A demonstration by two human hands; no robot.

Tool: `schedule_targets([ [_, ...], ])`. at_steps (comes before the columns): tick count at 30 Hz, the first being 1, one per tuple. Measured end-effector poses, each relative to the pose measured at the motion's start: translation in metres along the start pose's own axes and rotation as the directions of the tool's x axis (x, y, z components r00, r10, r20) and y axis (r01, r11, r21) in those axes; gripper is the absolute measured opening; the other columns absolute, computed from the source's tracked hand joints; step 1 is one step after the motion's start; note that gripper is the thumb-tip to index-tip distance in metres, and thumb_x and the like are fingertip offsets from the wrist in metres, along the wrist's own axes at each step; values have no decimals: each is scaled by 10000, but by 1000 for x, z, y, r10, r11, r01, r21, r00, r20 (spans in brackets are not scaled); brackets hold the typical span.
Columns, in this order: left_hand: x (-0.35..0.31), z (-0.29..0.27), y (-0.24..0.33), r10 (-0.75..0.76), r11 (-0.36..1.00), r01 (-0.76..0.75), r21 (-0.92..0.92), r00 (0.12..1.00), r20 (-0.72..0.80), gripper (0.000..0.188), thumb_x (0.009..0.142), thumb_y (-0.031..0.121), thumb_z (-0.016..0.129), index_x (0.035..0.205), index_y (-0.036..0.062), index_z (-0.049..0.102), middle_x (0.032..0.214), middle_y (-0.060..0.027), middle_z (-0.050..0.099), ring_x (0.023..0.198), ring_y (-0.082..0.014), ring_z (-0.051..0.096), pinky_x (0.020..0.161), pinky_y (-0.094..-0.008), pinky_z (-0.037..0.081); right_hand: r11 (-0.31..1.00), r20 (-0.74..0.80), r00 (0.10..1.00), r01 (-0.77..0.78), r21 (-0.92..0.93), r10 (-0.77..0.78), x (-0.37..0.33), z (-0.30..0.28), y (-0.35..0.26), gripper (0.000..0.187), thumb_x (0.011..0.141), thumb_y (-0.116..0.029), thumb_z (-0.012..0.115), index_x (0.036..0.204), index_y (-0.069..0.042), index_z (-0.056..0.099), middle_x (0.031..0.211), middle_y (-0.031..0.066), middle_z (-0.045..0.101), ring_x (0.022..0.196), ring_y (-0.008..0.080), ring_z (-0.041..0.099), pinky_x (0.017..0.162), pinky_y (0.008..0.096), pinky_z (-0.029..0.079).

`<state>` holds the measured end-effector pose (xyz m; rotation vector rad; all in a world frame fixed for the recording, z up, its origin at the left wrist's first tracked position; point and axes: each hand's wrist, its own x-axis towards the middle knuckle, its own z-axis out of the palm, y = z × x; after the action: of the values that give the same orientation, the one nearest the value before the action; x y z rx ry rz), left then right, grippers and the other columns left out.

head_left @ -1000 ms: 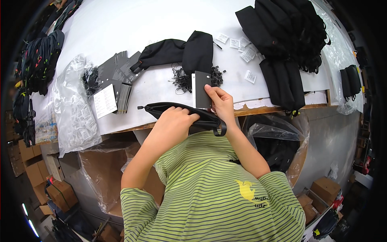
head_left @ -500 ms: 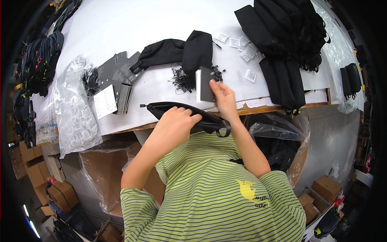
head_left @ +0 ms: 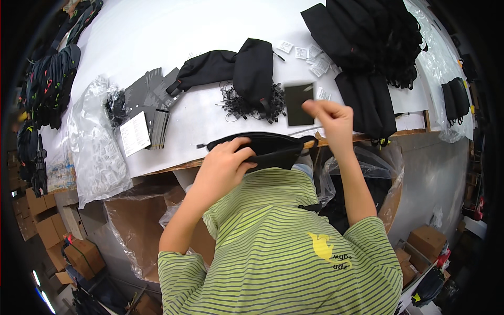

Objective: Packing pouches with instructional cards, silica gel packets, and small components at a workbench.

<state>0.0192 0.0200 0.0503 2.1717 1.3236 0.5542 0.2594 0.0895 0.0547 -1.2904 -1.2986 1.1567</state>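
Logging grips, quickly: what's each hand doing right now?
Left hand: closed on the black pouch, at its open mouth.
Right hand: closed, pinching a dark card near its edge, apart from the pouch.

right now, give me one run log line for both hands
left hand: holding open pouch | right hand: pinching dark card | card: outside pouch
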Motion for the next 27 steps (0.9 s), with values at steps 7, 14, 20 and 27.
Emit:
schedule_targets([
  [7, 25, 15, 15, 309, 944, -300, 135, 950, -47, 201, 709, 107, 718, 869, 37, 620, 1229, -128, 515, 1057, -320, 538, 909, -404, 424, 572, 558, 830, 454, -684, 9, -33, 0, 4, 248, 812, -330, 674, 761, -95, 730, 658, 92, 649, 599, 286, 614, 532, 362, 468],
  [14, 36, 19, 21, 82, 992, -16, -127, 836, 543, 189, 831, 213, 657, 935, 60, 622, 820, -86, 626, 847, -250, 598, 764, -363, 457, 802, 630, 746, 231, -551, 218, -59, -32, 20, 479, 771, -507, 671, 719, -33, 708, 691, 79, 595, 632, 266, 592, 566, 357, 462],
  [20, 137, 53, 23, 40, 979, 19, -204, 959, 282, 213, 909, 241, 560, 900, 38, 625, 719, -104, 625, 654, -277, 590, 626, -364, 461, 861, 561, 790, 87, -502, 248, -82, -51, 27, 359, 762, -383, 732, 798, -28, 688, 662, 88, 630, 599, 269, 603, 580, 344, 465],
  [27, 214, 133, -4, 392, 913, -372, 167, 913, -111, 329, 755, 184, 700, 1045, 73, 590, 1000, -89, 607, 958, -260, 560, 880, -391, 405, 882, 416, 864, -65, -466, 283, -101, -53, 37, 359, 754, -337, 754, 796, -10, 611, 658, 94, 639, 572, 249, 600, 544, 313, 446],
])
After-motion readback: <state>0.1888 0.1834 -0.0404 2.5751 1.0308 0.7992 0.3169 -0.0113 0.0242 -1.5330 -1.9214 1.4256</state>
